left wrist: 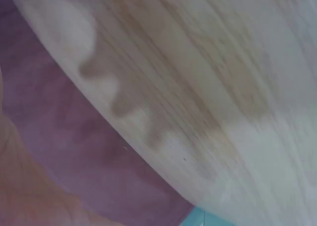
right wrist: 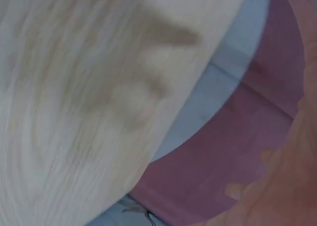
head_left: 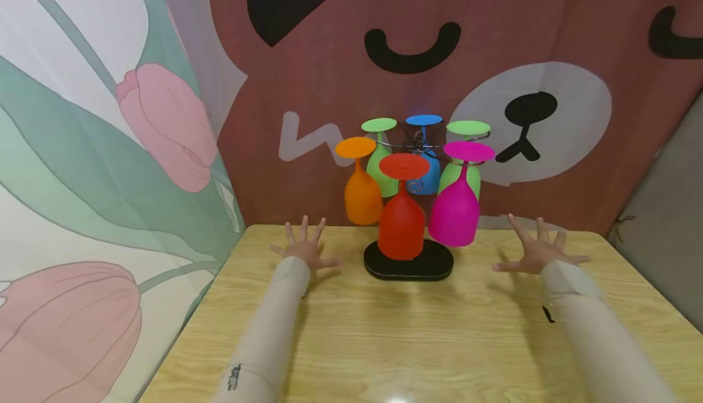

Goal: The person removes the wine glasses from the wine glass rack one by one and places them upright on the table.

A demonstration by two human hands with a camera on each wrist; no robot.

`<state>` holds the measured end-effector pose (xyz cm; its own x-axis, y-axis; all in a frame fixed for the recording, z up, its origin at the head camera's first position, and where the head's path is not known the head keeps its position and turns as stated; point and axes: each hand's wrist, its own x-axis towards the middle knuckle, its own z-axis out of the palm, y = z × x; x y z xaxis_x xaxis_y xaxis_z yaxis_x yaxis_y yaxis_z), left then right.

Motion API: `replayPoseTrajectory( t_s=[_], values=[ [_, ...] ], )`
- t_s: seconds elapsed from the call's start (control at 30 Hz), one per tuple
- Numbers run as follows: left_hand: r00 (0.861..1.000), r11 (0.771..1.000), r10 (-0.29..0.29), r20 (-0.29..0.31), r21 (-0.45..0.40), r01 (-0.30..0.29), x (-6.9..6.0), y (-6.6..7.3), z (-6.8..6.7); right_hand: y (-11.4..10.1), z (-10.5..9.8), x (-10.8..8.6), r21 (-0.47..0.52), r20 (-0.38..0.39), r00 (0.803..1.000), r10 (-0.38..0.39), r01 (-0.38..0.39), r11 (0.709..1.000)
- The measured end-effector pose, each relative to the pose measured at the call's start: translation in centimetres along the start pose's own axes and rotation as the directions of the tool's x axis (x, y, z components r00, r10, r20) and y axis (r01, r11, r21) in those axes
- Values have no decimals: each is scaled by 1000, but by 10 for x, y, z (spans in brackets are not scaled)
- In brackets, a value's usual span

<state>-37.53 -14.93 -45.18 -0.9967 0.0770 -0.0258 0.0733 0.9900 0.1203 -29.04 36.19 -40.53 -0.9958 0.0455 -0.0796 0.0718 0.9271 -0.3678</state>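
Both hands are spread with straight fingers over the table, and neither holds anything. The left hand [head_left: 304, 250] is to the left of a black oval stand base [head_left: 409, 268]; the right hand [head_left: 540, 252] is to its right. Between them, a wire rack [head_left: 418, 144] carries upside-down goblets: an orange goblet [head_left: 362, 198], a red goblet [head_left: 401, 229], a magenta goblet [head_left: 454, 214], a blue goblet [head_left: 424, 174], and two green ones, the left green goblet [head_left: 381, 168] and the right green goblet [head_left: 468, 128]. Each wrist view shows part of a palm at its edge and a finger shadow on the wood.
The wooden table [head_left: 412, 342] ends at a brown curtain [head_left: 307, 73] printed with a bear. A tulip-patterned curtain [head_left: 82, 207] hangs on the left. A small black mark [head_left: 548, 314] lies beside the right forearm. Grey fabric [head_left: 664, 207] is at the right.
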Motion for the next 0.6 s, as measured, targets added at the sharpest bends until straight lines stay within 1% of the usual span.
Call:
replayPoseTrajectory(
  t_s=[0.17,0.27,0.33,0.4,0.47,0.53,0.6],
  values=[
    [999,993,44,-24,-105,-46,-7,1,-8,-6,-5,-2,54,19,999,-37,36,998],
    [995,979,76,-65,-183,-87,-11,2,-11,-7,-9,-2,103,14,997,-70,68,992],
    [990,965,106,-95,-230,-125,-13,1,-11,-7,-10,-2,139,-6,993,-114,114,984],
    [980,945,143,-136,-276,-176,-16,1,-11,-9,-11,-2,174,-30,987,-156,158,972],
    [968,915,184,-172,-329,-232,-21,2,-11,-10,-9,-3,204,-70,977,-203,214,955],
    [953,878,223,-205,-382,-288,-27,3,-9,-14,-7,-4,231,-103,967,-234,252,940],
    [933,836,254,-253,-427,-344,-27,6,-10,-19,-6,-4,249,-146,955,-257,287,925]
  ],
)
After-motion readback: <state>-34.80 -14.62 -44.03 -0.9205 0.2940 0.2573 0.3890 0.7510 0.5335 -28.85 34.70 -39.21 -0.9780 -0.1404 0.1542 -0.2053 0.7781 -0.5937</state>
